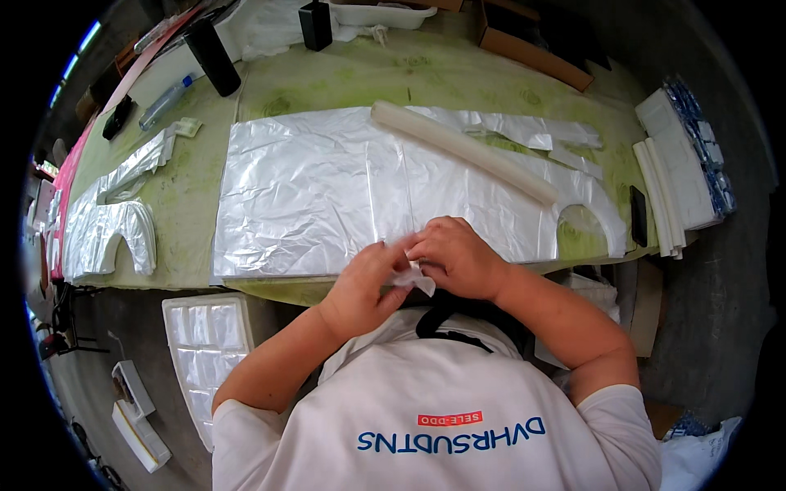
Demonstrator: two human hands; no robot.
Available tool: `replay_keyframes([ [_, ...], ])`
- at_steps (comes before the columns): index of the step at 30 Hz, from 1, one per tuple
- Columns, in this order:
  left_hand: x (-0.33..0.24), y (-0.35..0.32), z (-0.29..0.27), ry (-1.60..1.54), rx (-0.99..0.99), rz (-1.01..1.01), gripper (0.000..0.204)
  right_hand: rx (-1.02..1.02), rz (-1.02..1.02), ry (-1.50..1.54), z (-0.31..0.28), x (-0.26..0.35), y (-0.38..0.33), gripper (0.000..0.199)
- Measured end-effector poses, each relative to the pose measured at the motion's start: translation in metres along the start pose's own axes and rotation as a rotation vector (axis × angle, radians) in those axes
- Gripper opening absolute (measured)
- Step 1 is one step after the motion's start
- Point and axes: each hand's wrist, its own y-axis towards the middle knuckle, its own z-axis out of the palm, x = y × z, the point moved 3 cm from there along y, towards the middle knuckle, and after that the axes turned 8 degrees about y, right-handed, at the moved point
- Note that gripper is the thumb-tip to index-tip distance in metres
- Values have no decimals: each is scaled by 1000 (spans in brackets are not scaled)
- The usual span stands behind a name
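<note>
My left hand [372, 282] and my right hand [458, 258] meet at the table's near edge. Their fingers are bent and closed around a small crumpled piece of thin white film [419, 281], part of which hangs below the fingertips. Just beyond them, a wide stack of shiny white plastic sheets [295, 188] lies flat, with strap-like cut ends and a curved cutout at its right. A long pale tube [467, 153] rests diagonally across the sheets, touched by neither hand.
More cut white plastic pieces [110, 233] lie at the left of the green-covered table [327, 78]. A black cylinder [212, 57], a bottle [166, 102] and a cardboard box [536, 53] stand farther back. At the right are a dark phone [639, 214] and pale rolls [657, 196]. A white crate [205, 327] stands below.
</note>
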Motion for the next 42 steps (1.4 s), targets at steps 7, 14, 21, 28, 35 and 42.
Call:
replay_keyframes([
  [7, 19, 15, -6, 161, -195, -324, 105, -131, 618, 502, 4, -20, 25, 21],
  [14, 23, 25, -14, 137, -144, -494, 94, -173, 805, 418, 4, -29, 41, 26],
  [21, 18, 28, -20, 74, -125, -566, 83, -246, 671, 686, 10, -20, 21, 14],
  [28, 19, 10, -1, 457, -68, -189, 66, -279, 163, 387, 14, 3, 3, 38],
  [35, 17, 17, -8, 202, -155, -267, 89, -135, 129, 180, 15, -1, 8, 34],
  [42, 22, 12, -9, 329, -158, -248, 82, -75, 243, 274, 6, -10, 16, 26],
])
